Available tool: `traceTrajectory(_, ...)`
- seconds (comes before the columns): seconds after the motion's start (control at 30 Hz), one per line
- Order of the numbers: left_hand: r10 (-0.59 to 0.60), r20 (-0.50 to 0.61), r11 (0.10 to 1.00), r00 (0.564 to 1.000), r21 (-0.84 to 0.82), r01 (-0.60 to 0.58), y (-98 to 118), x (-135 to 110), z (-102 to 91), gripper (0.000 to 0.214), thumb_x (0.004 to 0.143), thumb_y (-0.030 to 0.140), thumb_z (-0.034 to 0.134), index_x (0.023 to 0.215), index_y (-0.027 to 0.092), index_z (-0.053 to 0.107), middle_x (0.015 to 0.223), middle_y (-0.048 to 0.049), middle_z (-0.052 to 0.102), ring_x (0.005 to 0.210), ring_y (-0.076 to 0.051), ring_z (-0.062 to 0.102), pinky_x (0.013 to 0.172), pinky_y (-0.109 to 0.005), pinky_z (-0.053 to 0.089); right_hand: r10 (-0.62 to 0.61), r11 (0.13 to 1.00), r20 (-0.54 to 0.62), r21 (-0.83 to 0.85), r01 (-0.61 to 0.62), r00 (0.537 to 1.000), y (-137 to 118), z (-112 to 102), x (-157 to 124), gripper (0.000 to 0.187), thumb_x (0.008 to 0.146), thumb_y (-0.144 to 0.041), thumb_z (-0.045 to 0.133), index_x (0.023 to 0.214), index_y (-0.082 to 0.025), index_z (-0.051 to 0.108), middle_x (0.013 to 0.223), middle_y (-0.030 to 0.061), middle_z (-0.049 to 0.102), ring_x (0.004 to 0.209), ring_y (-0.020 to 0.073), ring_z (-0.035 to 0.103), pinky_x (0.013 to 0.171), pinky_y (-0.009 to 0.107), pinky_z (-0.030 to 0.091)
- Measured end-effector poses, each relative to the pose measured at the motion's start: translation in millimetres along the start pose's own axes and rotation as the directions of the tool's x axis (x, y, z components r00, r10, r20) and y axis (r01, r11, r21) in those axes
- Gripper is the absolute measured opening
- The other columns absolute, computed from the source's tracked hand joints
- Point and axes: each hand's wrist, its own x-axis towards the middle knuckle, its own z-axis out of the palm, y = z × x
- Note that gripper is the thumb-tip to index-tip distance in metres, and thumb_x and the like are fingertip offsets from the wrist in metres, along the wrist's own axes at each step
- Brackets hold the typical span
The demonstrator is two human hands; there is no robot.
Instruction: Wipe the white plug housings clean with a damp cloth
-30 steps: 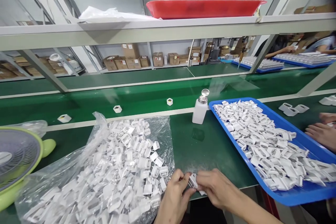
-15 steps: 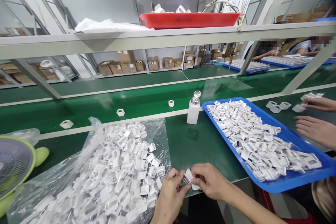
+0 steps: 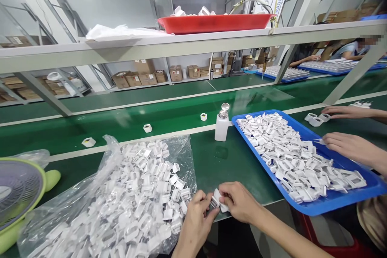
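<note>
My left hand (image 3: 195,219) and my right hand (image 3: 238,201) meet at the front of the green bench, both holding a small white plastic part (image 3: 219,200). A metal piece (image 3: 213,203) shows at its side, partly hidden by my fingers. To the left, my left hand is close to a clear plastic bag (image 3: 189,157) heaped with several white plastic parts. My right hand is nearest a blue tray (image 3: 317,208), which holds many similar parts.
A white pump bottle (image 3: 221,125) stands behind my hands. Small white parts (image 3: 147,128) sit on the green belt. A co-worker's hands (image 3: 350,147) work at the tray's far side. A green fan (image 3: 19,193) stands at left; a red tray (image 3: 211,23) sits on the shelf overhead.
My view has turned slightly and the scene has shifted left and upward. My hands keep the white part. The co-worker's nearer hand has moved over the blue tray's edge.
</note>
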Motion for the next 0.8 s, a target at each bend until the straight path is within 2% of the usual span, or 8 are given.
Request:
traceTrajectory(0.13,-0.038,-0.005,0.999,0.999,-0.034,0.038,0,0,-0.9,0.018,0.091,0.026,0.064,0.1,0.017,0.076,0.08,0.0017,0.044,0.071,-0.016,0.053,0.065,-0.027,0.039,0.006,1.0,0.024,-0.02,-0.006,1.0,2,1,1,0.034,0.098,-0.034,0.064,0.069,-0.018,0.054,0.062,-0.0085,0.045,0.054,0.0098,0.045,0.054,0.024,0.039)
traceTrajectory(0.23,-0.008,-0.02,1.0,1.0,-0.024,0.007,0,1,-1.2,0.019,0.091,0.026,0.063,0.1,0.017,0.076,0.08,0.0016,0.044,0.071,-0.016,0.053,0.065,-0.027,0.039,-0.021,0.999,0.047,-0.043,0.023,0.999,1,1,-1,0.033,0.096,-0.034,0.066,0.069,-0.018,0.055,0.064,-0.0075,0.05,0.058,0.0107,0.05,0.059,0.025,0.044)
traceTrajectory(0.33,0.002,-0.035,1.0,0.999,-0.012,-0.002,0,2,-0.3,0.018,0.091,0.025,0.062,0.094,0.015,0.076,0.079,0.0013,0.045,0.069,-0.016,0.053,0.065,-0.027,0.04,0.028,0.996,-0.001,-0.08,-0.028,1.0,1,3,0,0.03,0.099,-0.032,0.063,0.073,-0.018,0.057,0.067,-0.0063,0.053,0.061,0.0115,0.053,0.062,0.027,0.047)
traceTrajectory(0.4,-0.018,-0.039,1.0,0.999,-0.019,0.017,-1,2,0.5,0.02,0.091,0.026,0.063,0.099,0.014,0.077,0.079,0.0013,0.045,0.068,-0.016,0.053,0.065,-0.027,0.041,0.06,0.995,0.0,-0.08,-0.06,0.998,3,4,2,0.03,0.099,-0.033,0.063,0.074,-0.017,0.059,0.065,-0.0071,0.052,0.058,0.0107,0.053,0.058,0.026,0.047)
traceTrajectory(0.47,-0.025,-0.035,0.999,0.999,-0.021,0.024,-1,2,1.0,0.024,0.09,0.026,0.063,0.106,0.014,0.076,0.079,0.0013,0.046,0.069,-0.016,0.054,0.066,-0.027,0.041,0.052,0.997,0.038,-0.066,-0.049,0.998,5,5,2,0.031,0.097,-0.036,0.066,0.073,-0.017,0.058,0.062,-0.008,0.051,0.055,0.0099,0.052,0.055,0.024,0.046)
traceTrajectory(0.53,-0.009,-0.033,1.0,0.999,-0.014,0.008,-2,2,1.0,0.024,0.09,0.026,0.063,0.105,0.013,0.077,0.079,0.0011,0.046,0.069,-0.016,0.054,0.065,-0.027,0.041,0.026,0.998,0.061,-0.054,-0.022,0.998,5,6,1,0.032,0.095,-0.036,0.069,0.072,-0.017,0.058,0.064,-0.0076,0.052,0.058,0.0105,0.054,0.058,0.025,0.047)
traceTrajectory(0.67,0.008,-0.048,1.0,0.999,-0.013,-0.009,-3,1,0.8,0.021,0.09,0.026,0.062,0.096,0.013,0.077,0.08,0.0004,0.046,0.07,-0.016,0.054,0.065,-0.027,0.04,0.059,0.998,0.003,-0.03,-0.059,0.998,4,9,1,0.031,0.097,-0.034,0.065,0.072,-0.018,0.057,0.067,-0.0063,0.053,0.063,0.012,0.054,0.064,0.028,0.048)
traceTrajectory(0.8,-0.024,-0.074,0.999,0.997,-0.029,0.022,-2,0,2.6,0.024,0.087,0.025,0.064,0.104,0.015,0.078,0.079,0.0014,0.046,0.067,-0.015,0.054,0.063,-0.026,0.041,0.084,0.991,0.047,0.103,-0.089,0.995,12,6,2,0.035,0.098,-0.039,0.063,0.072,-0.018,0.054,0.061,-0.0087,0.044,0.054,0.0097,0.046,0.054,0.024,0.04)
